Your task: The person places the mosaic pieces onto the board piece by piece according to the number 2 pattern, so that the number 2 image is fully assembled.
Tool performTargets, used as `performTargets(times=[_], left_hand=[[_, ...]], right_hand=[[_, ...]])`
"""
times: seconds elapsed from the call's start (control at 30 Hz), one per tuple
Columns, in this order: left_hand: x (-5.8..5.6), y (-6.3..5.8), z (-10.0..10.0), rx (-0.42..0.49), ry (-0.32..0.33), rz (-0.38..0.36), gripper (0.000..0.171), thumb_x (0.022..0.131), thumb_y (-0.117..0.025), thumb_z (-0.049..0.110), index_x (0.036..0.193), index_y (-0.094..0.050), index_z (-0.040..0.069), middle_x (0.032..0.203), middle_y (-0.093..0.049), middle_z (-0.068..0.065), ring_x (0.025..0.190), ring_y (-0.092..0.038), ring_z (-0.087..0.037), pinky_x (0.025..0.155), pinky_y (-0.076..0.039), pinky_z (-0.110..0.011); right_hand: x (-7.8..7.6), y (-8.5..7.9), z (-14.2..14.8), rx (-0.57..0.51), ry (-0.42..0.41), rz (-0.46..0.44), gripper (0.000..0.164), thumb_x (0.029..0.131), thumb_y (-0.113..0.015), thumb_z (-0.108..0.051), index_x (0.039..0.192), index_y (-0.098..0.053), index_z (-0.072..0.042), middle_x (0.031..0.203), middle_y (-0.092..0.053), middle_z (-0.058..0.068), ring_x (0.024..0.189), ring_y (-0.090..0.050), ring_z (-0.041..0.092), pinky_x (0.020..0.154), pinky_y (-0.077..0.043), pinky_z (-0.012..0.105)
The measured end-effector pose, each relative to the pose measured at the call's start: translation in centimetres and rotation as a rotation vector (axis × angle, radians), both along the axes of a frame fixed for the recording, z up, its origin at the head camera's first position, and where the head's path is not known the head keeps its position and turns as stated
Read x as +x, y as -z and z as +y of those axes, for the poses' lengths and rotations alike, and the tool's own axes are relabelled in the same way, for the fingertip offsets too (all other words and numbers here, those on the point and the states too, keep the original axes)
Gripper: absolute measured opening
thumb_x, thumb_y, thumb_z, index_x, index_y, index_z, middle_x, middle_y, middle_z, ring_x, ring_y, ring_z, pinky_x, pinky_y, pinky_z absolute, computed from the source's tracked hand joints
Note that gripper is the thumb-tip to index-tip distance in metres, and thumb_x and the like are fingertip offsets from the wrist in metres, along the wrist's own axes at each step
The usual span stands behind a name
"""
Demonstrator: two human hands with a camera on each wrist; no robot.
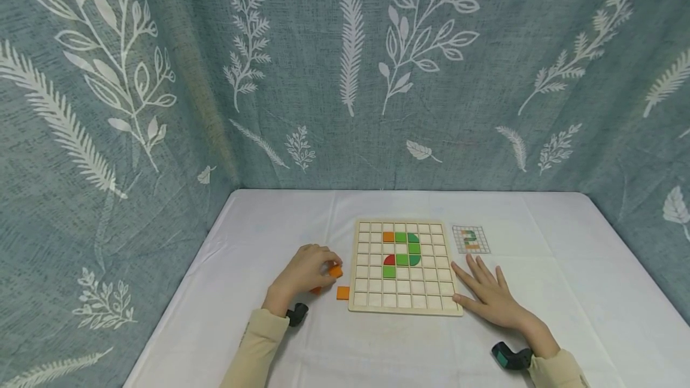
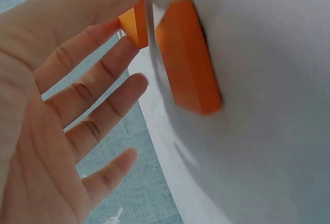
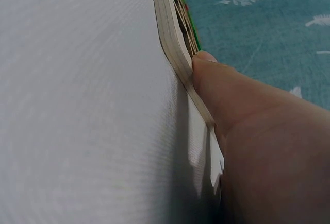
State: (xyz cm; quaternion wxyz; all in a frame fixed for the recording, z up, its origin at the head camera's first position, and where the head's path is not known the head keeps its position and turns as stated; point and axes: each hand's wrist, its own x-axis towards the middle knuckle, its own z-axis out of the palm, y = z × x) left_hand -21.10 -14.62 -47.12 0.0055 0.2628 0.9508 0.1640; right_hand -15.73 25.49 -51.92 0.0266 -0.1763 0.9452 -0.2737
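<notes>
My left hand (image 1: 304,271) pinches an orange square block (image 1: 336,271) between thumb and fingertips, just left of the wooden grid board (image 1: 358,308). In the left wrist view the remaining fingers spread out loosely, and a second orange block (image 2: 188,62) lies on the white cloth below the hand. A third orange block (image 1: 342,293) sits against the board's left edge. My right hand (image 1: 493,299) lies with its fingers spread at the board's right side. Its thumb (image 3: 211,74) touches the board's edge in the right wrist view.
On the grid, several green pieces, an orange square (image 1: 389,236) and a red rounded piece (image 1: 390,260) form a curved figure. A small pattern card (image 1: 470,239) lies right of the board. Patterned blue-green curtains (image 1: 334,154) enclose the white-covered table (image 1: 280,220).
</notes>
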Motion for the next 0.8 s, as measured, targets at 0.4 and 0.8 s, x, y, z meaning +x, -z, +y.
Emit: performTargets(times=[0.4, 0.8], left_hand=[[0.1, -0.3, 1.4, -0.013, 0.064, 0.022, 0.03, 0.072, -0.074, 0.019, 0.102, -0.072, 0.015, 0.095, -0.065, 0.005, 0.094, -0.057, -0.016, 0.104, -0.034, -0.048], [0.1, -0.4, 3.4, -0.037, 0.117, 0.034, 0.028, 0.074, -0.072, 0.017, 0.102, -0.072, 0.018, 0.098, -0.065, 0.007, 0.096, -0.057, -0.014, 0.106, -0.034, -0.045]], right_hand=[[0.1, 0.0, 0.0, -0.006, 0.0, -0.002, 0.067, 0.089, -0.055, -0.044, 0.146, -0.032, -0.016, 0.152, -0.011, 0.025, 0.139, -0.003, 0.046, 0.106, 0.012, 0.065], [0.1, -0.1, -0.1, -0.007, 0.0, 0.004, 0.067, 0.089, -0.055, -0.043, 0.145, -0.033, -0.015, 0.152, -0.011, 0.025, 0.139, -0.003, 0.046, 0.106, 0.011, 0.065]])
